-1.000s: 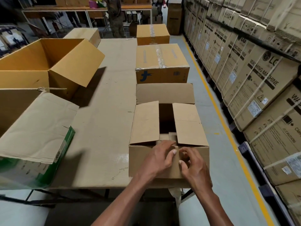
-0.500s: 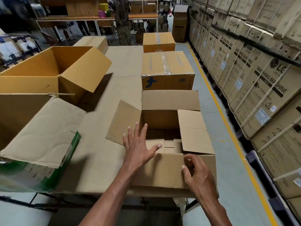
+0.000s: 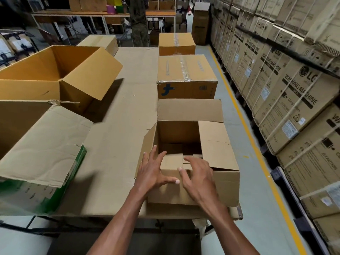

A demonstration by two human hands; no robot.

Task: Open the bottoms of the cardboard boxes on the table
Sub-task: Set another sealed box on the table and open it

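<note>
The plain brown cardboard box with opened flaps stands at the near right corner of the long table covered with brown cardboard sheet. Its far flap lies back flat, its left flap stands up and leans outward, and its right flap lies almost level over the right part of the opening. The inside is dark, and two small inner flaps show at the near edge.

The left hand is over the near left corner of this box, with the fingers spread and straight and the thumb against the front wall; it holds nothing. The right hand is just beside it over the near edge, fingers loosely bent and spread; it also grips nothing, and I cannot tell if its fingertips touch the cardboard.

Behind this box, touching its far flap, stands a sealed brown box with clear tape and a blue mark, and further back a smaller taped orange-brown box. On the left side of the table are a large open yellow-brown box and, nearer, a worn box with green printed sides. At the right, beyond a yellow floor line, stacked washing machine cartons form a wall.
</note>
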